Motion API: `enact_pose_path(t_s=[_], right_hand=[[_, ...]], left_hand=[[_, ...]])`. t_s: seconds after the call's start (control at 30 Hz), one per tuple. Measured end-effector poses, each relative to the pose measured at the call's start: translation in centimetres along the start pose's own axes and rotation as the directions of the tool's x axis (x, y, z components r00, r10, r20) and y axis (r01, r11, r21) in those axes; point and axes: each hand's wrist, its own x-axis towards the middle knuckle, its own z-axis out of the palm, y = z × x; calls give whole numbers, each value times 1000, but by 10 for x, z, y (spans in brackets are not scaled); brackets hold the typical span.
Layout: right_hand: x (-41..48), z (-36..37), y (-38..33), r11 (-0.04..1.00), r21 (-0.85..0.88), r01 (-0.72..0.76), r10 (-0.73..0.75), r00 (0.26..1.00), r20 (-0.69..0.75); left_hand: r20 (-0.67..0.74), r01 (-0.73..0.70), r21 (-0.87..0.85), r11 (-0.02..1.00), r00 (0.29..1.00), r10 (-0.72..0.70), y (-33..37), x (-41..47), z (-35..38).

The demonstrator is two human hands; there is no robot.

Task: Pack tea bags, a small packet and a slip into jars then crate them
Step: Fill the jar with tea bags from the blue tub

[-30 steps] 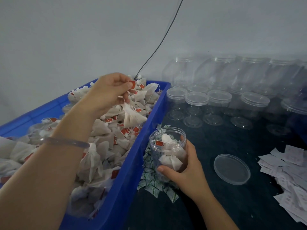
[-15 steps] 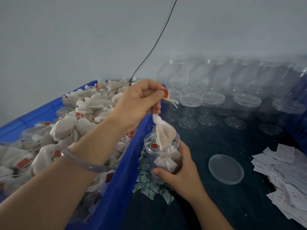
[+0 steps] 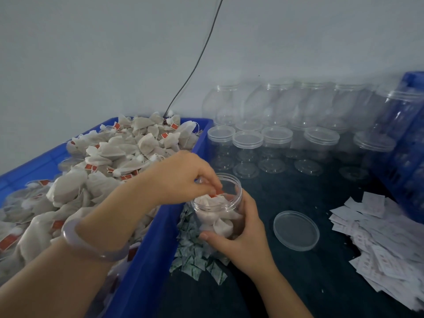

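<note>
While the bin (image 3: pixel 160 237) at the left brims with tea bags (image 3: pixel 103 157), the job looks to be at an early stretch. Across the dark counter (image 3: pixel 298 283) a blue crate (image 3: pixel 408 157) stands at the far right, and what it holds I cannot tell. Rows of empty jars (image 3: pixel 247 143) wait along the back, some capped, so many fills seem to be left. At the right lie heaped slips (image 3: pixel 378 237), and green packets (image 3: pixel 195 255) lie scattered beside the bin, by the open jar (image 3: pixel 231 193); none of either shows inside it. This jar is held close beside the bin's wall, with bags piled almost to its mouth, so I judge its tea-bag step nearly done. Its lid (image 3: pixel 296 230) lies flat on the counter just to the right, apart from it. The right hand (image 3: pixel 243 239) wraps the jar's side, fingers curled round it. The left hand (image 3: pixel 181 177) hangs over the mouth, fingertips pinching the red tag (image 3: pixel 219 192) of the topmost bag. Left for this jar, by my reckoning: a packet, a slip, the lid, then the crate
</note>
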Motion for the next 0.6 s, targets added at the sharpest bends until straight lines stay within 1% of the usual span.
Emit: enact_pose_path(t_s=[0.1, 0.13, 0.17, 0.2, 0.23, 0.3, 0.33, 0.37, 0.43, 0.5, 0.6], right_hand=[[-2, -5, -3, 1000, -15, 26, -26, 999, -30], [-3, -8, -5, 999, -21, 36, -37, 998, -46], [-3, -11, -7, 999, -22, 46, -47, 997, -68], [-4, -14, -9, 998, -20, 55, -57, 994, -90], [-5, -17, -13, 998, -14, 60, -61, 992, -112], [-8, -25, -19, 999, 12, 44, -41, 986, -159], [-9, -30, -21, 999, 21, 33, -29, 983, -180], [-11, -35, -22, 999, 23, 22, -17, 981, -192], [-20, -49, -21, 999, 18, -31, 33, 982, -186], [-35, -63, -18, 994, -21, -108, 102, 980, -173], [-54, -74, -14, 992, -66, -111, 96, 976, -196]], left_hand=[[22, 5, 107, 994, 1000, -7, 9, 6, 9], [17, -3, 122, 993, 1000, 1, 12, 7, 11], [-12, -25, 98, 995, 1000, 26, 14, 7, 12], [-77, -73, 37, 997, 994, 76, 16, 6, 13], [-180, -144, -25, 989, 974, 137, 17, 5, 14], [-392, -253, -68, 965, 897, 207, 19, 5, 16], [-446, -271, -78, 959, 870, 210, 20, 5, 17], [-461, -269, -83, 960, 864, 202, 20, 5, 19], [-411, -224, -56, 973, 893, 182, 18, 6, 23], [-313, -148, 9, 989, 939, 144, 16, 9, 29], [-100, 14, 142, 990, 995, 1, 24, 20, 35]])
